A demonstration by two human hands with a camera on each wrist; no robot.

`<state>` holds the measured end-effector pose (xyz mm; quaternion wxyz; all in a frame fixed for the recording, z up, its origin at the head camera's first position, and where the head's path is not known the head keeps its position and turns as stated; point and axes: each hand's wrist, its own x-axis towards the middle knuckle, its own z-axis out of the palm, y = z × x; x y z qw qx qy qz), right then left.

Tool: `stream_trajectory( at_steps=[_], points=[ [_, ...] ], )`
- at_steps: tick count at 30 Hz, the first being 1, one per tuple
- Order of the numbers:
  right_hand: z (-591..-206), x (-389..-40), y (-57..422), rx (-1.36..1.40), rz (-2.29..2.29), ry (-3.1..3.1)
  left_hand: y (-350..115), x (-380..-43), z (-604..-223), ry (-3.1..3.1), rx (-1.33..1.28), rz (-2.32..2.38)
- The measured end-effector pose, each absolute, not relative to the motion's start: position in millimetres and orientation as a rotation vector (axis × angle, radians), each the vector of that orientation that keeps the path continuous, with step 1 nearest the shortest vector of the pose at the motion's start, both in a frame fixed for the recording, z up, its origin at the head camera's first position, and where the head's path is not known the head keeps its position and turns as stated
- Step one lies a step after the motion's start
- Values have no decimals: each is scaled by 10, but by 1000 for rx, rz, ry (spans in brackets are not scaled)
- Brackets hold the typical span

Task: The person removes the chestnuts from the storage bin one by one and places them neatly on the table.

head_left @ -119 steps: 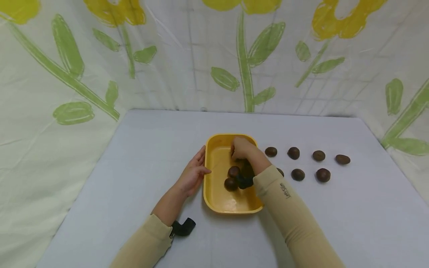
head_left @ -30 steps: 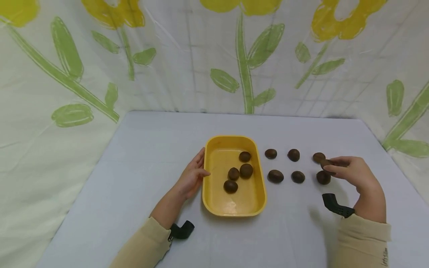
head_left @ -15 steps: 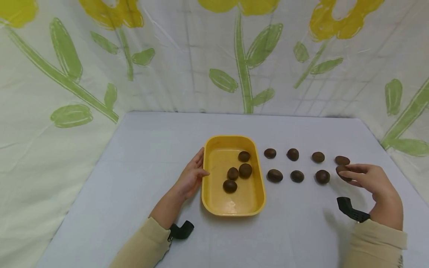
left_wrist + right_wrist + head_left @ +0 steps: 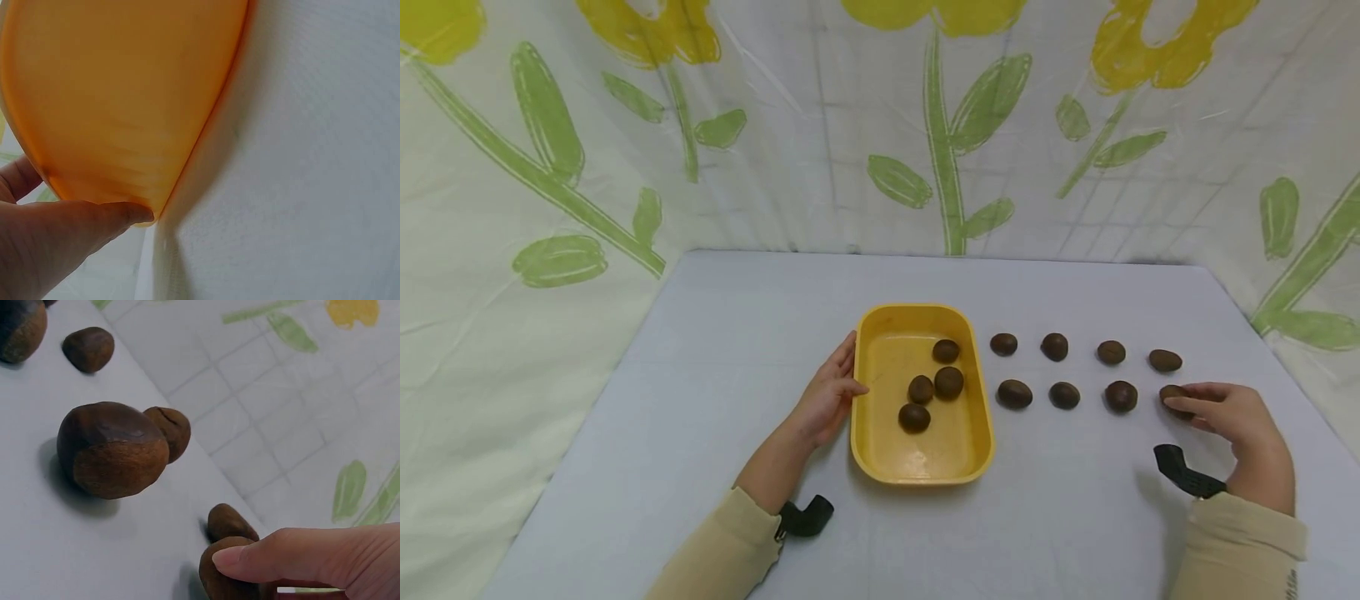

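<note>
Between thumb and fingers my right hand pinches a brown chestnut, low over or on the table at the right end of the nearer row; whether it touches the table I cannot tell. In the right wrist view the thumb lies across this chestnut, partly hiding it. My left hand holds the left side of a yellow tray, thumb at the rim and fingers along the outer wall. The left wrist view shows the tray's wall close up. Several chestnuts lie inside the tray.
Right of the tray, chestnuts lie in two rows on the white table: a far row and a nearer row. Behind the table hangs a white curtain with painted flowers.
My right hand has gone from inside the tray out to the right with a chestnut, past the nearer row's last one, and then down toward the table. My left hand has stayed at the tray.
</note>
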<state>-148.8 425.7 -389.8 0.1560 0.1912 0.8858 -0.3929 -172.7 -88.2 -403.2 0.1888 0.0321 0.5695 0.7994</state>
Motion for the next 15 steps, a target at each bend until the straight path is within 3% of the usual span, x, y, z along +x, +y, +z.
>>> stream_trajectory(
  at_steps=[15],
  points=[
    [-3932, -1527, 4228, 592, -981, 2622, -881, -1717, -4010, 1594, 71, 2249]
  ],
)
